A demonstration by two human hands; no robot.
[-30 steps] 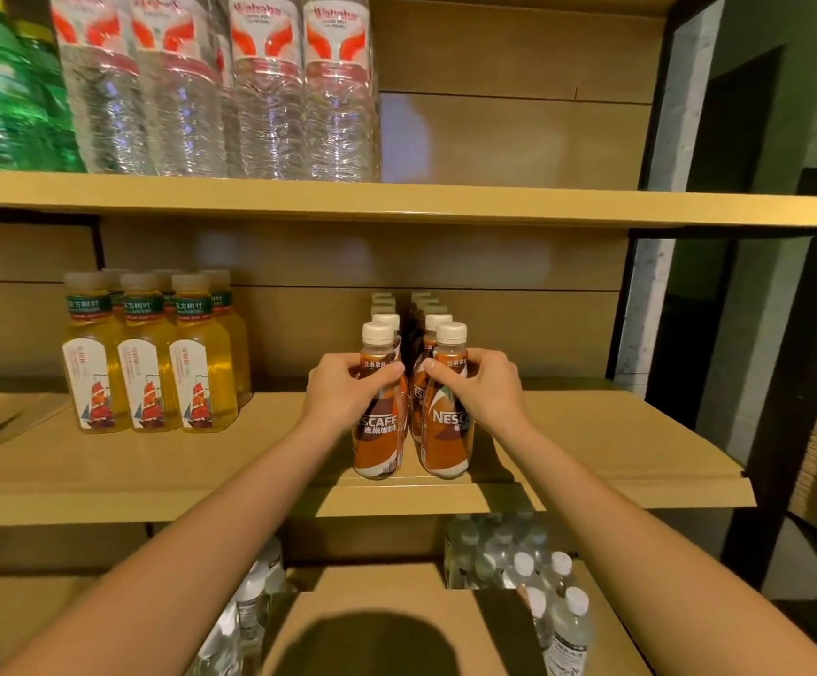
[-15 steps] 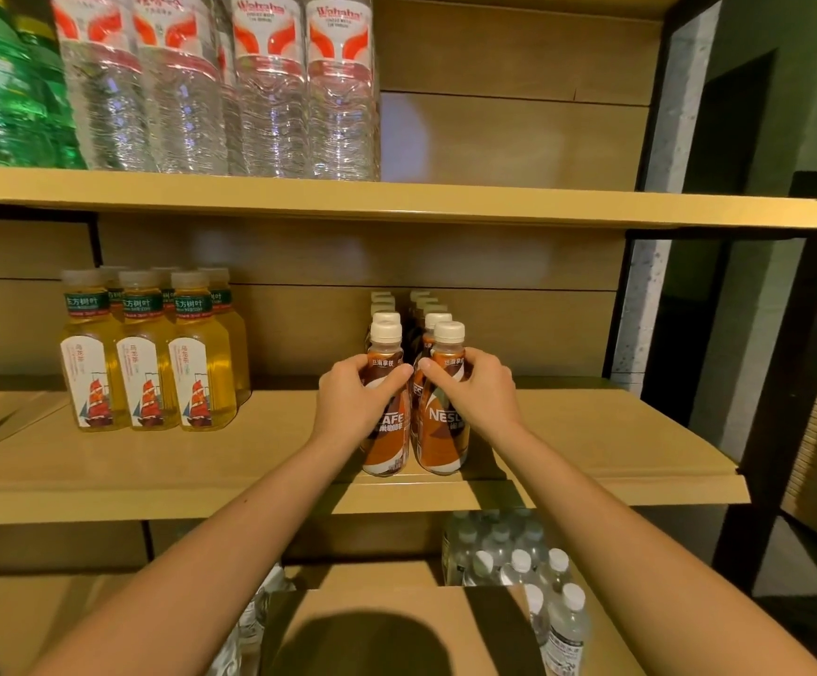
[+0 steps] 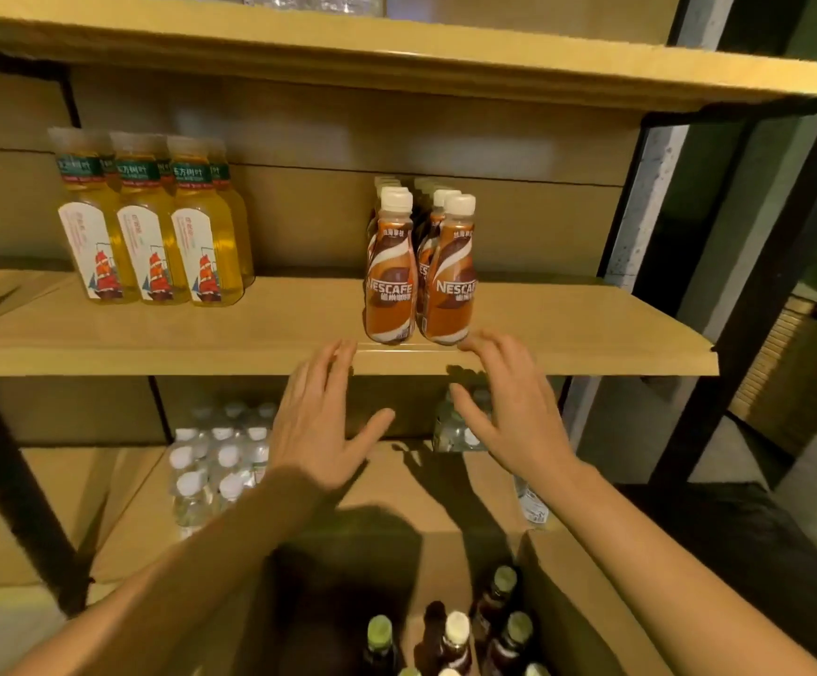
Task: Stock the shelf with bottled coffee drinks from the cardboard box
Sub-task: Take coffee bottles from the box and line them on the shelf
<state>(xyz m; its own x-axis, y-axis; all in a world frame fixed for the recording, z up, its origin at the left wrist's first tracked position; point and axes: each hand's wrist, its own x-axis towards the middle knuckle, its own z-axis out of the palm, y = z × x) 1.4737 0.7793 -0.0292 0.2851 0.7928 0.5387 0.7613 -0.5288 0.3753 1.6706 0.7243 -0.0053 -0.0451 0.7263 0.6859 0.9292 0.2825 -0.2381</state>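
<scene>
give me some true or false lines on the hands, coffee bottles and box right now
1. Both hands, left hand and right hand, are open and hold nothing. True.
2. The two front coffee bottles lie tipped over. False: they stand upright on the middle shelf.
3. The cardboard box is empty. False: bottle tops show inside.
4. Yellow tea bottles stand left of the coffee. True.

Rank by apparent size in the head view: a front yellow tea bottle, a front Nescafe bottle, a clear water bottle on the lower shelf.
1. Front yellow tea bottle, looks largest.
2. Front Nescafe bottle, close behind.
3. Water bottle, partly hidden and differently distanced, so unsure.
</scene>
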